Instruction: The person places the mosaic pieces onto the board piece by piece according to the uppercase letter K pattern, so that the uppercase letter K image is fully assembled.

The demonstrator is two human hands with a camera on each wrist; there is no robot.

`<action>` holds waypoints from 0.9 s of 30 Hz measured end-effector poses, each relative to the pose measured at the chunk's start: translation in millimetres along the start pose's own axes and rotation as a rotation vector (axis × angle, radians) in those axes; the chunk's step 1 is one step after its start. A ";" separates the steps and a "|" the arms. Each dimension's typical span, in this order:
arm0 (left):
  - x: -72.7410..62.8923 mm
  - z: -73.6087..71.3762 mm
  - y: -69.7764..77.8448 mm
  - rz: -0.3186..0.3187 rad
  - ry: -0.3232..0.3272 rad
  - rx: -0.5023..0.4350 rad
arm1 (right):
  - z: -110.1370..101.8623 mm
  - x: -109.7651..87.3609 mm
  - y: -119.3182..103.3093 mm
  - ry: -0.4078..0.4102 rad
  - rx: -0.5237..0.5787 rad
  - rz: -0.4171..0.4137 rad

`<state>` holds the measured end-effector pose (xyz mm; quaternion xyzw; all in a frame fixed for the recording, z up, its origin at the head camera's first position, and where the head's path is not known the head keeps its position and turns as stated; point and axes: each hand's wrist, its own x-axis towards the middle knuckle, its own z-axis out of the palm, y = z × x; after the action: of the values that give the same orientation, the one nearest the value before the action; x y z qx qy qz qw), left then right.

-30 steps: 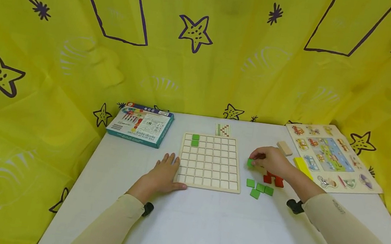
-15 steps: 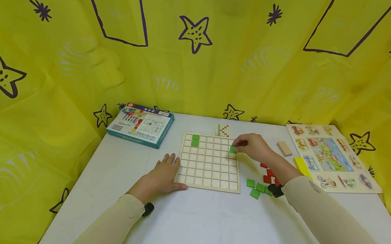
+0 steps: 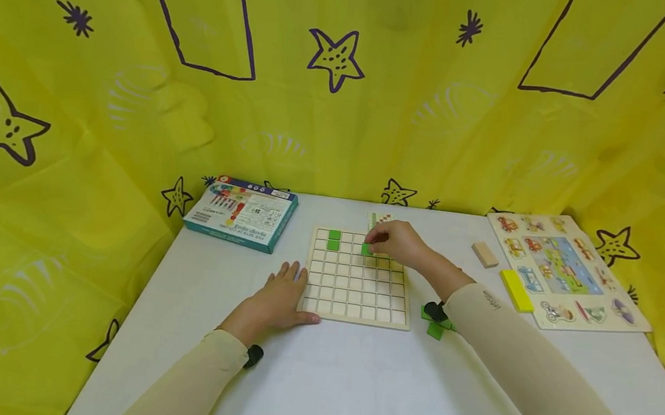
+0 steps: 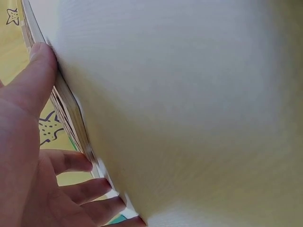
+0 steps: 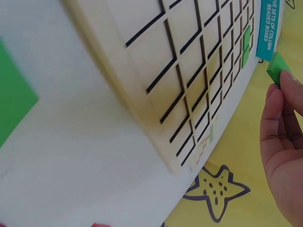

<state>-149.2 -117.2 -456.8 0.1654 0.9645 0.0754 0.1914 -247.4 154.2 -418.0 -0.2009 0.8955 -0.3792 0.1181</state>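
A wooden grid board (image 3: 354, 283) lies on the white table, with two green square tiles (image 3: 334, 240) one above the other in its second column. My left hand (image 3: 272, 300) rests on the table along the board's left edge, fingers spread, thumb at the near corner. In the left wrist view its fingertips (image 4: 117, 208) touch the board's side. Between thumb and fingers, my right hand (image 3: 399, 241) pinches a green tile (image 3: 366, 249) above the upper rows. The right wrist view shows this tile (image 5: 277, 67) tilted and raised off the grid.
Loose green tiles (image 3: 435, 331) lie right of the board, partly under my right forearm. A printed card (image 3: 378, 217) sits behind the board, partly covered. Also here: a box (image 3: 245, 215), a wooden block (image 3: 485, 255), a yellow block (image 3: 517, 290) and a picture puzzle (image 3: 568, 269).
My right hand has carried the green tile leftward from beside the board to over its upper rows. The forearm now hides the red tiles. My left hand has stayed put.
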 end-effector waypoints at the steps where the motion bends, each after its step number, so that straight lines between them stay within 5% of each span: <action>1: 0.2 0.1 -0.4 0.001 0.000 -0.002 | 1.6 2.6 -1.2 0.000 -0.004 -0.004; 27: 0.9 1.3 -2.0 0.011 0.000 0.006 | 45.7 43.7 -9.1 -0.036 0.021 -0.009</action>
<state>-150.0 -118.6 -458.7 0.1715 0.9637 0.0737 0.1907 -267.3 99.9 -445.3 -0.2104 0.8883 -0.3853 0.1348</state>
